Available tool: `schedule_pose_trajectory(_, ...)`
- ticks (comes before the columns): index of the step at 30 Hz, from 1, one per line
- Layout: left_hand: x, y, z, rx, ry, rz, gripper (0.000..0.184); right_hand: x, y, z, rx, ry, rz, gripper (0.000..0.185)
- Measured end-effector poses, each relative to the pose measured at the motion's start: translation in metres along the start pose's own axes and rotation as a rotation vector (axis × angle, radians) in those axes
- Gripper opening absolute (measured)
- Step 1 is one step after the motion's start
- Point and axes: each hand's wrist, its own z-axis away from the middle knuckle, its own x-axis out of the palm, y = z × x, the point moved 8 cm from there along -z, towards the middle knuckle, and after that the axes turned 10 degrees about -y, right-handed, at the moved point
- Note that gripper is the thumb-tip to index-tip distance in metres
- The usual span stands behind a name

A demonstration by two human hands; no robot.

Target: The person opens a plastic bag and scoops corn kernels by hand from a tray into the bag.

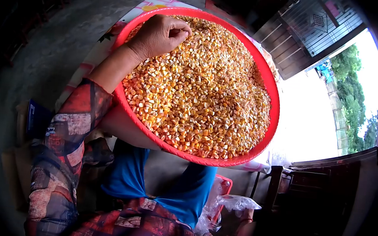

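My left hand is over the upper left part of a big round red basin, with thumb and curled fingers pressed together. Whatever it pinches is too small or hidden to name. Loose yellow and orange corn kernels fill the basin almost to its rim. Low at the right, my right hand, with a red band at the wrist, is beside a clear plastic bag. Its fingers are mostly hidden by the plastic and shadow.
The basin rests on a table with a patterned cloth. Below it are my knees in blue trousers. A red object stands near the plastic bag. At the right are dark wooden furniture, a door and a bright opening outdoors.
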Motion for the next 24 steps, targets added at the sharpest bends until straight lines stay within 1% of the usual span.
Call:
schedule_pose_trajectory(4, 0.001, 0.008, -0.001, 0.084, 0.038, -0.039, 0.01, 0.051, -0.115, 0.007, -0.31, -0.05, -0.241, 0.019)
schedule_pose_trajectory(5, 0.001, 0.012, -0.003, 0.129, 0.06, -0.041, 0.01, 0.065, -0.146, 0.008, -0.399, -0.087, -0.242, 0.019)
schedule_pose_trajectory(6, 0.003, 0.013, -0.005, 0.124, 0.056, -0.01, 0.009, 0.082, -0.175, 0.007, -0.497, -0.133, -0.166, 0.019)
schedule_pose_trajectory(7, 0.002, 0.02, -0.006, 0.141, 0.061, -0.003, 0.009, 0.099, -0.216, 0.006, -0.714, -0.181, 0.299, 0.019)
schedule_pose_trajectory(8, 0.004, 0.022, -0.008, 0.076, 0.029, 0.016, 0.01, 0.116, -0.253, 0.013, -1.004, -0.02, 0.91, 0.02)
schedule_pose_trajectory(9, 0.004, 0.021, -0.014, 0.012, -0.005, 0.03, 0.011, 0.13, -0.281, 0.022, -1.296, 0.198, 1.25, 0.021)
schedule_pose_trajectory(10, 0.004, 0.028, -0.017, 0.108, 0.052, 0.025, 0.011, 0.165, -0.306, 0.035, -1.368, 0.295, 1.339, 0.019)
schedule_pose_trajectory(11, 0.006, 0.032, -0.021, 0.076, 0.019, 0.072, 0.011, 0.207, -0.328, 0.041, -1.404, 0.288, 1.353, 0.016)
schedule_pose_trajectory(12, 0.008, 0.041, -0.026, 0.091, -0.013, 0.088, 0.014, 0.244, -0.346, 0.044, -1.427, 0.27, 1.349, 0.014)
schedule_pose_trajectory(13, 0.009, 0.05, -0.032, 0.102, -0.044, 0.102, 0.018, 0.282, -0.357, 0.047, -1.402, 0.196, 1.289, 0.013)
schedule_pose_trajectory(14, 0.013, 0.059, -0.038, 0.104, -0.101, 0.147, 0.032, 0.317, -0.364, 0.053, -1.366, 0.073, 1.06, 0.013)
schedule_pose_trajectory(15, 0.016, 0.066, -0.044, 0.135, -0.129, 0.207, 0.049, 0.348, -0.362, 0.041, -1.175, -0.366, 0.588, 0.014)
schedule_pose_trajectory(16, 0.023, 0.064, -0.05, 0.099, -0.198, 0.255, 0.071, 0.378, -0.358, 0.029, -0.923, -0.653, 0.053, 0.016)
schedule_pose_trajectory(17, 0.025, 0.072, -0.053, 0.117, -0.221, 0.35, 0.084, 0.408, -0.353, 0.029, -0.897, -0.734, 0.004, 0.018)
schedule_pose_trajectory(18, 0.028, 0.076, -0.054, 0.141, -0.214, 0.444, 0.087, 0.438, -0.348, 0.029, -0.865, -0.813, -0.045, 0.02)
schedule_pose_trajectory(19, 0.033, 0.076, -0.056, 0.166, -0.21, 0.538, 0.089, 0.471, -0.343, 0.035, -0.88, -0.848, -0.13, 0.018)
schedule_pose_trajectory(21, 0.044, 0.067, -0.06, 0.128, -0.209, 0.615, 0.094, 0.516, -0.327, 0.027, -0.841, -0.97, -0.138, 0.019)
schedule_pose_trajectory(22, 0.04, 0.06, -0.062, 0.216, -0.096, 0.511, 0.084, 0.528, -0.318, 0.012, -0.819, -0.966, -0.071, 0.02)
schedule_pose_trajectory(23, 0.036, 0.048, -0.063, 0.253, 0.046, 0.517, 0.049, 0.54, -0.31, -0.001, -0.798, -0.962, -0.006, 0.02)
schedule_pose_trajectory(24, 0.031, 0.036, -0.057, 0.22, 0.031, 0.359, 0.03, 0.551, -0.303, 0.001, -0.817, -0.956, 0.027, 0.021)
